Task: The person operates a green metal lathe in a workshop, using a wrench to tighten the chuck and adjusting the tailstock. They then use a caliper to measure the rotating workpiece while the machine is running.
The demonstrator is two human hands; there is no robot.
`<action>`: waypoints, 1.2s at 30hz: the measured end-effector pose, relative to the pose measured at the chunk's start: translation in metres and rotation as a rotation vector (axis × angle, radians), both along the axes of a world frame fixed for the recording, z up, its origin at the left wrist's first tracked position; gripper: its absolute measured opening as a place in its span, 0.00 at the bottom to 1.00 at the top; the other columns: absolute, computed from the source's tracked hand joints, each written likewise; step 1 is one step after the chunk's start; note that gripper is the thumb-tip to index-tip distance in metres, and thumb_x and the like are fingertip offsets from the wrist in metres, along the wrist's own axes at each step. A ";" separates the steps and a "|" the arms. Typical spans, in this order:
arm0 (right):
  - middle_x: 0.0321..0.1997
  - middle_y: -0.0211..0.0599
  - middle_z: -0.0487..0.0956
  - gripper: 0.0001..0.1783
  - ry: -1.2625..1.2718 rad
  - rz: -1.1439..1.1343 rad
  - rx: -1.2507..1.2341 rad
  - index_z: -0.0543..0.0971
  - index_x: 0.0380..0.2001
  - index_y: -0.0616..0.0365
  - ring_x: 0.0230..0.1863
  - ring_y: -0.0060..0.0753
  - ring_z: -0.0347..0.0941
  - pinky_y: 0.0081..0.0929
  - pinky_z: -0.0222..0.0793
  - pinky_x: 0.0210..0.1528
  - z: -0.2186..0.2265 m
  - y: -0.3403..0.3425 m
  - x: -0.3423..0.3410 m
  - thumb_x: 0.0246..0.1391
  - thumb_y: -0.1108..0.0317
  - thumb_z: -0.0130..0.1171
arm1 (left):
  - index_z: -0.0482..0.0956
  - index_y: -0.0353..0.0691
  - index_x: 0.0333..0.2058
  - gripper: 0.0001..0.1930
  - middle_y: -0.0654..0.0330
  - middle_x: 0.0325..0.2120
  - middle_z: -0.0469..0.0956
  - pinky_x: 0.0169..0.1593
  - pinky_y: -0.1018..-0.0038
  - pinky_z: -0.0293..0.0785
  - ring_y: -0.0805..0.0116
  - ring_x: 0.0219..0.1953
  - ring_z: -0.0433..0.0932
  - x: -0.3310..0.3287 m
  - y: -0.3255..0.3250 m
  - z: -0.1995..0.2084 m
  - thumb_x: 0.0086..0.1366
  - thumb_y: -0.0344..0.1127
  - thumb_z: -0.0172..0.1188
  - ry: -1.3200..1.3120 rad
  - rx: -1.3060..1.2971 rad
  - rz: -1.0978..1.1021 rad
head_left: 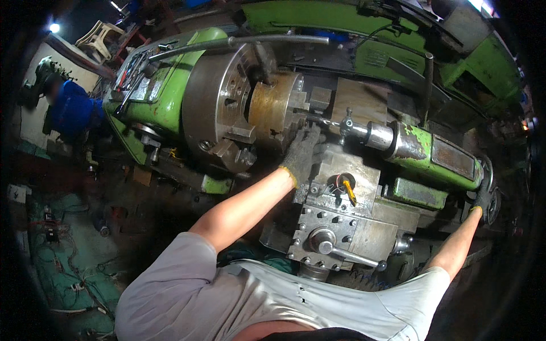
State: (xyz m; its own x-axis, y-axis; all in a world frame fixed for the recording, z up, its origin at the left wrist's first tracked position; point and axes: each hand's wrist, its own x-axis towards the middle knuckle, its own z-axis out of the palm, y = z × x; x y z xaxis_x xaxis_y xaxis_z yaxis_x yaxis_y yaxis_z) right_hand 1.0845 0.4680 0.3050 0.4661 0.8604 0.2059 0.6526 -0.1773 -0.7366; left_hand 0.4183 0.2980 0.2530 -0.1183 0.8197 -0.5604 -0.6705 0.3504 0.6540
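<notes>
A large steel lathe chuck grips a smaller, brownish cylindrical chuck with jaws on its right face. In a dark grey glove, my left hand is raised beside those jaws, fingers stretched out; whether the fingertips touch is unclear. Just right of them, a drill bit points at the smaller chuck. It sits in a steel holder with a short crossbar, carried by the tailstock's quill. At far right, my gloved right hand is closed round the rim of the tailstock handwheel.
Below the drill stands the tool post with its lever; a yellow-handled tool lies on the slide. The green headstock holds loose tools on top. A long bar crosses above the chuck. Cables lie on the green floor.
</notes>
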 end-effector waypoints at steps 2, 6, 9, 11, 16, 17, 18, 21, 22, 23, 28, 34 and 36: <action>0.59 0.42 0.83 0.40 0.045 0.014 0.003 0.81 0.60 0.54 0.55 0.45 0.79 0.41 0.73 0.59 -0.006 0.005 0.005 0.62 0.31 0.55 | 0.78 0.45 0.49 0.18 0.63 0.41 0.80 0.49 0.65 0.75 0.67 0.43 0.78 0.008 0.020 -0.006 0.74 0.53 0.59 -0.134 0.040 0.098; 0.60 0.41 0.83 0.39 0.106 0.036 0.008 0.80 0.61 0.55 0.57 0.44 0.78 0.40 0.72 0.61 -0.015 0.011 0.011 0.63 0.34 0.54 | 0.78 0.46 0.42 0.14 0.66 0.35 0.77 0.43 0.70 0.76 0.71 0.37 0.77 0.015 0.045 -0.011 0.75 0.50 0.59 -0.260 0.102 0.242; 0.61 0.41 0.82 0.37 0.144 0.055 0.016 0.79 0.62 0.55 0.58 0.43 0.78 0.39 0.71 0.62 -0.016 0.014 0.008 0.64 0.36 0.53 | 0.79 0.47 0.36 0.13 0.68 0.30 0.76 0.39 0.74 0.77 0.75 0.32 0.76 0.015 0.055 -0.021 0.76 0.48 0.59 -0.292 0.171 0.309; 0.61 0.40 0.82 0.37 0.160 0.053 0.026 0.79 0.63 0.55 0.58 0.42 0.77 0.39 0.70 0.63 -0.015 0.014 0.011 0.65 0.38 0.52 | 0.79 0.47 0.34 0.13 0.68 0.28 0.75 0.37 0.75 0.77 0.76 0.31 0.76 0.015 0.055 -0.028 0.77 0.47 0.59 0.101 0.254 0.225; 0.63 0.40 0.81 0.35 0.181 0.022 0.042 0.77 0.64 0.56 0.60 0.41 0.76 0.37 0.69 0.65 -0.020 0.013 0.023 0.66 0.41 0.51 | 0.79 0.45 0.34 0.14 0.68 0.27 0.75 0.37 0.75 0.75 0.77 0.30 0.74 0.016 0.051 -0.030 0.77 0.47 0.59 0.646 0.333 0.152; 0.63 0.39 0.80 0.34 0.184 0.019 0.048 0.77 0.64 0.56 0.60 0.40 0.76 0.37 0.69 0.65 -0.023 0.011 0.025 0.67 0.42 0.51 | 0.78 0.44 0.34 0.14 0.68 0.26 0.74 0.36 0.75 0.75 0.77 0.29 0.74 0.018 0.052 -0.028 0.77 0.47 0.59 0.721 0.339 0.147; 0.63 0.39 0.80 0.34 0.186 0.011 0.052 0.76 0.65 0.56 0.61 0.40 0.76 0.37 0.68 0.65 -0.022 0.007 0.030 0.67 0.42 0.51 | 0.78 0.44 0.34 0.14 0.67 0.26 0.74 0.35 0.75 0.75 0.77 0.29 0.74 0.019 0.051 -0.027 0.77 0.46 0.59 0.952 0.328 0.107; 0.64 0.39 0.80 0.33 0.200 0.025 0.057 0.76 0.66 0.56 0.62 0.39 0.75 0.36 0.68 0.67 -0.023 0.013 0.024 0.68 0.45 0.50 | 0.78 0.44 0.34 0.13 0.67 0.26 0.74 0.33 0.77 0.74 0.77 0.28 0.74 0.013 0.055 -0.056 0.77 0.44 0.58 0.714 0.356 0.211; 0.64 0.39 0.80 0.33 0.200 0.028 0.066 0.75 0.66 0.56 0.62 0.39 0.75 0.36 0.67 0.67 -0.022 0.019 0.023 0.68 0.45 0.50 | 0.77 0.44 0.33 0.13 0.67 0.26 0.74 0.32 0.77 0.74 0.77 0.28 0.74 0.014 0.060 -0.053 0.77 0.43 0.58 0.623 0.366 0.218; 0.65 0.39 0.79 0.33 0.205 0.028 0.073 0.75 0.66 0.57 0.63 0.39 0.74 0.35 0.67 0.67 -0.023 0.020 0.022 0.69 0.46 0.49 | 0.77 0.44 0.33 0.12 0.67 0.26 0.74 0.31 0.77 0.73 0.77 0.28 0.74 0.016 0.061 -0.050 0.77 0.43 0.58 0.532 0.368 0.219; 0.66 0.38 0.78 0.31 0.243 0.057 0.074 0.73 0.68 0.57 0.64 0.37 0.73 0.34 0.66 0.69 -0.022 0.017 0.019 0.70 0.50 0.48 | 0.77 0.44 0.33 0.12 0.67 0.25 0.74 0.31 0.78 0.72 0.77 0.28 0.74 0.014 0.058 -0.051 0.78 0.41 0.58 0.526 0.430 0.226; 0.67 0.37 0.77 0.29 0.308 0.083 0.078 0.72 0.70 0.58 0.66 0.35 0.72 0.33 0.64 0.71 -0.022 0.012 0.015 0.72 0.54 0.47 | 0.77 0.43 0.34 0.11 0.66 0.26 0.75 0.36 0.77 0.73 0.75 0.30 0.75 0.015 0.056 -0.026 0.77 0.39 0.57 0.475 0.382 0.182; 0.68 0.36 0.77 0.29 0.383 0.179 0.098 0.71 0.70 0.58 0.67 0.35 0.71 0.32 0.64 0.72 -0.019 0.010 0.005 0.73 0.55 0.46 | 0.76 0.42 0.36 0.08 0.63 0.28 0.77 0.39 0.72 0.74 0.69 0.32 0.76 0.013 0.051 -0.036 0.76 0.37 0.57 0.403 0.388 0.159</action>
